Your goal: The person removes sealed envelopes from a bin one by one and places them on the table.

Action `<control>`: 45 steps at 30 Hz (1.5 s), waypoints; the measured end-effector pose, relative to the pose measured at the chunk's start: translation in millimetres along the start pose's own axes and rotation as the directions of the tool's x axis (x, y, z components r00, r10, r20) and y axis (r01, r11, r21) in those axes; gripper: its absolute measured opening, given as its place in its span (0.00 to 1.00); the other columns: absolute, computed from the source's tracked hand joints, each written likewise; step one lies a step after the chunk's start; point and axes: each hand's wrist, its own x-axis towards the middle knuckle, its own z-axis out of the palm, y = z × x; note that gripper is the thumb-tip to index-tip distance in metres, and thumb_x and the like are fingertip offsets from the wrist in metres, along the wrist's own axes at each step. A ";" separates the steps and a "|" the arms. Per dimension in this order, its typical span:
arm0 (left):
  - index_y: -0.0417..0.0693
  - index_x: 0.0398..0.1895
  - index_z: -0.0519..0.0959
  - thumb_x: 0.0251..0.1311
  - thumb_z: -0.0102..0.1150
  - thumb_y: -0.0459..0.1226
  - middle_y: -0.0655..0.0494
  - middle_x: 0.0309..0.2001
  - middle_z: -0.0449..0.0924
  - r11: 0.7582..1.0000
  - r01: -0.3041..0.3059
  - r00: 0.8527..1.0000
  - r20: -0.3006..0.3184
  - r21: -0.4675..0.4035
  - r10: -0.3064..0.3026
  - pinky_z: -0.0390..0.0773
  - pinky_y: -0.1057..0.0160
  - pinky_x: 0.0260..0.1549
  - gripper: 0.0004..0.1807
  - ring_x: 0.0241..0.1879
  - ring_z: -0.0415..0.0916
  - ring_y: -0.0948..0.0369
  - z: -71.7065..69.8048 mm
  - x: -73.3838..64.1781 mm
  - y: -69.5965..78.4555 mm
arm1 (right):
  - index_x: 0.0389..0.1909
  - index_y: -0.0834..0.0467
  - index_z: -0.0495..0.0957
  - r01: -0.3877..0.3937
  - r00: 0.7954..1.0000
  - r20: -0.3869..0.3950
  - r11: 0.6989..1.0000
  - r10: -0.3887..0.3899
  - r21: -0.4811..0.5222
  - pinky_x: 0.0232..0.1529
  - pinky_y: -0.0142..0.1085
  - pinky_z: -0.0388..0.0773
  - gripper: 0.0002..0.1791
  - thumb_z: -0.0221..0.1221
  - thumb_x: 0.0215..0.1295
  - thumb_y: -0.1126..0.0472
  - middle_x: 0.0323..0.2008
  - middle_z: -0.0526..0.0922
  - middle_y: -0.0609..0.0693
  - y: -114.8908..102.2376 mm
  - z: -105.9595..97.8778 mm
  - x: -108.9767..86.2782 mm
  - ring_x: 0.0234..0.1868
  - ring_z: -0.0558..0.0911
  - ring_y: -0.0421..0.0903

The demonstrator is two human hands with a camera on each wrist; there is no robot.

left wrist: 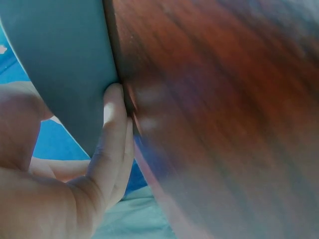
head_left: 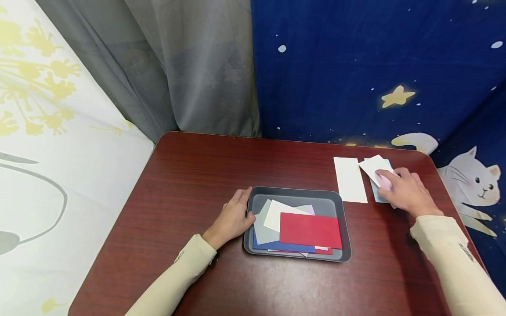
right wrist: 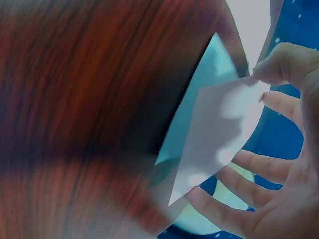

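Note:
My right hand (head_left: 409, 193) pinches a whitish card (right wrist: 219, 129) by its edge, the thumb at one corner and the fingertips along the side. The card is tilted above a light blue card (right wrist: 192, 99), which is partly covered by it. A plain white card (head_left: 351, 180) lies on the table to the left of these. My left hand (head_left: 231, 219) holds the left end of the grey tray (head_left: 300, 192). In the left wrist view, its fingers (left wrist: 112, 129) lie along the outside of the tray wall, and the thumb passes behind the rim.
Inside the tray, several cards overlap, with a red card (head_left: 310, 230) on top, then white, grey and blue ones. The tray stands on a reddish-brown table (head_left: 189, 171). A grey curtain (head_left: 213, 66) and a blue starry curtain (head_left: 336, 79) hang behind the far edge.

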 end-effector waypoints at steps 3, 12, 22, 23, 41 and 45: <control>0.40 0.84 0.66 0.61 0.67 0.41 0.49 0.67 0.76 1.000 -0.010 1.000 -0.013 0.002 0.010 0.85 0.43 0.44 0.46 0.44 0.80 0.57 0.7 -0.2 -1.2 | 0.80 0.59 0.65 -0.057 0.998 0.005 0.998 0.057 0.012 0.55 0.82 0.66 0.35 0.59 0.76 0.52 0.69 0.58 0.80 9.8 -1.1 -2.8 0.65 0.60 0.82; 0.29 0.79 0.68 0.59 0.66 0.36 0.39 0.65 0.77 0.997 0.005 1.000 0.017 -0.073 -0.004 0.83 0.37 0.44 0.43 0.42 0.80 0.52 -30.6 -2.8 30.5 | 0.81 0.61 0.61 -0.204 0.979 0.004 0.979 0.204 0.024 0.53 0.83 0.66 0.37 0.54 0.79 0.47 0.68 0.56 0.81 31.3 -2.6 -9.1 0.62 0.57 0.83; 0.30 0.80 0.68 0.61 0.66 0.34 0.39 0.65 0.76 0.997 0.023 0.999 0.035 -0.073 -0.021 0.83 0.39 0.44 0.43 0.37 0.78 0.56 -35.9 -3.6 36.1 | 0.77 0.66 0.61 -0.182 0.983 -0.023 0.983 0.183 0.024 0.57 0.81 0.64 0.33 0.50 0.81 0.50 0.59 0.62 0.85 53.1 -3.1 -10.4 0.56 0.64 0.87; 0.32 0.81 0.67 0.61 0.66 0.35 0.40 0.65 0.76 0.998 0.016 0.999 0.030 -0.064 -0.014 0.83 0.40 0.43 0.43 0.38 0.78 0.57 -29.5 -3.0 29.2 | 0.77 0.66 0.62 -0.180 0.983 -0.025 0.983 0.180 0.022 0.58 0.80 0.64 0.33 0.50 0.81 0.51 0.59 0.62 0.85 54.8 -2.9 -10.4 0.56 0.65 0.87; 0.30 0.81 0.66 0.64 0.67 0.33 0.39 0.68 0.75 0.997 0.071 0.995 0.076 -0.039 -0.068 0.85 0.43 0.47 0.42 0.39 0.81 0.52 -51.0 -6.3 56.1 | 0.79 0.64 0.61 -0.233 0.972 0.027 0.973 0.233 0.003 0.49 0.83 0.71 0.34 0.53 0.82 0.48 0.61 0.61 0.86 67.9 5.4 -13.8 0.58 0.63 0.91; 0.29 0.80 0.67 0.62 0.66 0.33 0.39 0.66 0.76 0.998 0.048 0.997 0.057 -0.049 -0.045 0.84 0.40 0.44 0.41 0.37 0.79 0.54 -49.5 -6.0 53.4 | 0.79 0.65 0.61 -0.231 0.973 0.014 0.973 0.231 0.023 0.50 0.84 0.69 0.35 0.53 0.82 0.49 0.62 0.60 0.85 67.2 5.5 -14.1 0.58 0.62 0.90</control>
